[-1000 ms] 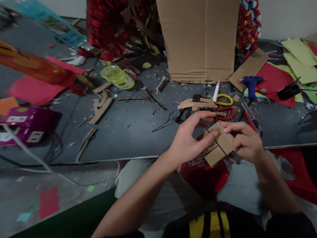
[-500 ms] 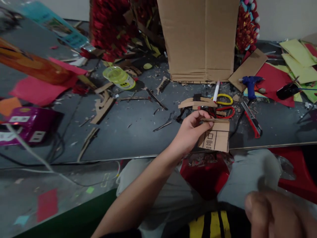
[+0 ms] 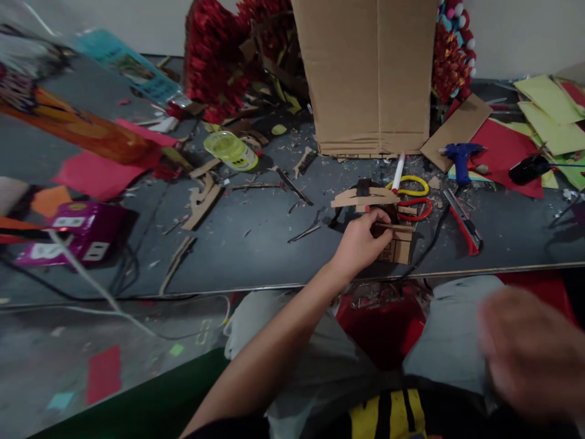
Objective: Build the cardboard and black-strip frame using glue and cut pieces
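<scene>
My left hand (image 3: 365, 241) pinches the top edge of a small folded cardboard piece (image 3: 398, 249) near the table's front edge. Dark printing shows on the cardboard's side, partly hidden by the fingers. Just behind lie curved cardboard strips (image 3: 359, 199) and a pair of scissors with one yellow handle (image 3: 417, 179) and one red handle (image 3: 423, 214). A white marker-like stick (image 3: 399, 171) leans by the yellow handle. My right hand (image 3: 530, 350) is at the lower right over my leg, smeared by motion, so its fingers cannot be made out.
A tall cardboard box (image 3: 365, 79) stands at the back. To the right lie a box cutter (image 3: 465, 228), a blue glue gun (image 3: 462, 160) and coloured paper (image 3: 548, 125). Leftward are a yellow jar (image 3: 232, 151), cardboard scraps (image 3: 205, 201) and a purple box (image 3: 86, 228) with cables.
My left hand has tipped the cardboard piece, so less of its printed face shows, and moved it slightly. My right hand has risen and blurred. The camera view has shifted a little left.
</scene>
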`<state>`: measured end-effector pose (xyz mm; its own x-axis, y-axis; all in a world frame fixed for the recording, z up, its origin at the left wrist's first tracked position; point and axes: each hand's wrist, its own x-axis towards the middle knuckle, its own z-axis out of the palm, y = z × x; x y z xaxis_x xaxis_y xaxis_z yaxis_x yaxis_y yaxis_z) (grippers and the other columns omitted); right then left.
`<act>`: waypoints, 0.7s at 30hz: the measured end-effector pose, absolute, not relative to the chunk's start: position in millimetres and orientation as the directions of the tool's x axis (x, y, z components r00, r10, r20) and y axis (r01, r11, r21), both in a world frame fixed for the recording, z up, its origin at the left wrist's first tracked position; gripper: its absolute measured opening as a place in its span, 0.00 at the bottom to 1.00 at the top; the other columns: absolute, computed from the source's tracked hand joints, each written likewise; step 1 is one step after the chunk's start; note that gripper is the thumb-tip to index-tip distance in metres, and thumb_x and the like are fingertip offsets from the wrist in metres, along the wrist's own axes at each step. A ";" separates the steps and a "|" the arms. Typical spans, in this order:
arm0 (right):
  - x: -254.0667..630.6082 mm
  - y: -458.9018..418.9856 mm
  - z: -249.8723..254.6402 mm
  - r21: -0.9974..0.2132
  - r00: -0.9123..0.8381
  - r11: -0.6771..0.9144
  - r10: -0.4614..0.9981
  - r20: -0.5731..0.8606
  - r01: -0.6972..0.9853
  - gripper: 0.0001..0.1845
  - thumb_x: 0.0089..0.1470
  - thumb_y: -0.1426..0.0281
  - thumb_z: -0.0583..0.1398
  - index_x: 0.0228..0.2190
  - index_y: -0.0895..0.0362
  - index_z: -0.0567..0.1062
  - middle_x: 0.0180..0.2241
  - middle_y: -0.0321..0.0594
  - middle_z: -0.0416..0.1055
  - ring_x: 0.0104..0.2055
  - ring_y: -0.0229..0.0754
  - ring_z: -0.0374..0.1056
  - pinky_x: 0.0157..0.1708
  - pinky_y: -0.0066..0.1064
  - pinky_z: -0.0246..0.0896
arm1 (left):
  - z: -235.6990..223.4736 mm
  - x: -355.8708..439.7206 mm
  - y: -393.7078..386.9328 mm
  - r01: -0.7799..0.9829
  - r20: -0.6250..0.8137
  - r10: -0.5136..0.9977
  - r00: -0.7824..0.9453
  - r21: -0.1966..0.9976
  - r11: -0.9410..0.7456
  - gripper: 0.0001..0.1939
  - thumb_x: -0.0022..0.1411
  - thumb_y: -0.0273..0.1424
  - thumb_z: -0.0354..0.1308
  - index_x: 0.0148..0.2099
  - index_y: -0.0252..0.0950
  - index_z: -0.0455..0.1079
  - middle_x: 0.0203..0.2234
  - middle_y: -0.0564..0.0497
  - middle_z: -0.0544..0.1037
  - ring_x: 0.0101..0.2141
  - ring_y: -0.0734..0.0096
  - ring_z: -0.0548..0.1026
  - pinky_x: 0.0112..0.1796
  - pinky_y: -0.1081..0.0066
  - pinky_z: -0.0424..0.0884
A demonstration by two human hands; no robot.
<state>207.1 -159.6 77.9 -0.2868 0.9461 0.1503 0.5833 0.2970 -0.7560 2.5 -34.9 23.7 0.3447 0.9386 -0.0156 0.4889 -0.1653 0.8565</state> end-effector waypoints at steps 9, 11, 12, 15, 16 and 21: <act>268.8 -86.1 22.0 -0.338 0.205 -0.169 0.976 0.076 0.926 0.24 0.53 0.59 0.57 0.47 0.61 0.70 0.41 0.53 0.70 0.43 0.54 0.68 0.45 0.47 0.63 | 39.4 -14.5 -38.0 0.726 0.000 0.861 0.508 0.539 -0.428 0.12 0.57 0.28 0.53 0.40 0.37 0.76 0.37 0.46 0.80 0.35 0.61 0.78 0.36 0.64 0.73; 267.4 -84.5 20.9 -0.310 0.234 -0.209 0.971 0.045 0.928 0.21 0.52 0.62 0.56 0.45 0.61 0.71 0.40 0.53 0.70 0.41 0.53 0.69 0.43 0.45 0.63 | 39.0 -16.6 -37.6 0.736 0.003 0.833 0.554 0.466 -0.491 0.13 0.57 0.26 0.52 0.40 0.37 0.76 0.37 0.46 0.80 0.36 0.62 0.77 0.37 0.66 0.73; 265.4 -85.0 22.8 -0.299 0.250 -0.225 0.967 0.048 0.927 0.20 0.52 0.64 0.56 0.44 0.61 0.71 0.40 0.53 0.70 0.41 0.53 0.69 0.42 0.44 0.63 | 38.4 -17.3 -37.1 0.735 0.009 0.819 0.574 0.435 -0.520 0.13 0.57 0.25 0.51 0.40 0.37 0.76 0.37 0.46 0.79 0.38 0.62 0.77 0.38 0.66 0.73; 255.7 -92.5 33.7 -0.329 0.315 -0.258 0.940 0.132 0.909 0.16 0.50 0.67 0.56 0.41 0.60 0.71 0.40 0.52 0.71 0.41 0.54 0.69 0.41 0.42 0.63 | 35.7 -18.9 -34.9 0.721 0.041 0.789 0.613 0.379 -0.580 0.14 0.57 0.22 0.50 0.41 0.35 0.75 0.37 0.46 0.78 0.42 0.61 0.75 0.42 0.65 0.73; 251.5 -97.1 37.4 -0.364 0.329 -0.254 0.931 0.159 0.896 0.16 0.49 0.68 0.56 0.42 0.59 0.70 0.39 0.51 0.72 0.41 0.53 0.70 0.41 0.42 0.64 | 35.2 -19.8 -34.2 0.717 0.049 0.786 0.616 0.379 -0.585 0.14 0.58 0.22 0.50 0.42 0.35 0.74 0.38 0.46 0.78 0.43 0.60 0.75 0.43 0.64 0.72; 228.5 -127.7 44.6 -0.546 0.192 -0.074 0.968 0.163 0.835 0.21 0.54 0.59 0.57 0.47 0.55 0.67 0.42 0.45 0.74 0.42 0.48 0.72 0.42 0.39 0.67 | 43.4 -28.4 -40.7 0.765 0.121 0.851 0.511 0.388 -0.515 0.13 0.59 0.25 0.53 0.47 0.32 0.70 0.42 0.43 0.76 0.43 0.60 0.74 0.44 0.63 0.72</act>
<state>228.5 -127.7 44.6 0.1924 0.9677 0.1632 0.8347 -0.0740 -0.5457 -28.4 -40.7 43.4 0.5113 0.8508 0.1209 0.7646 -0.5147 0.3879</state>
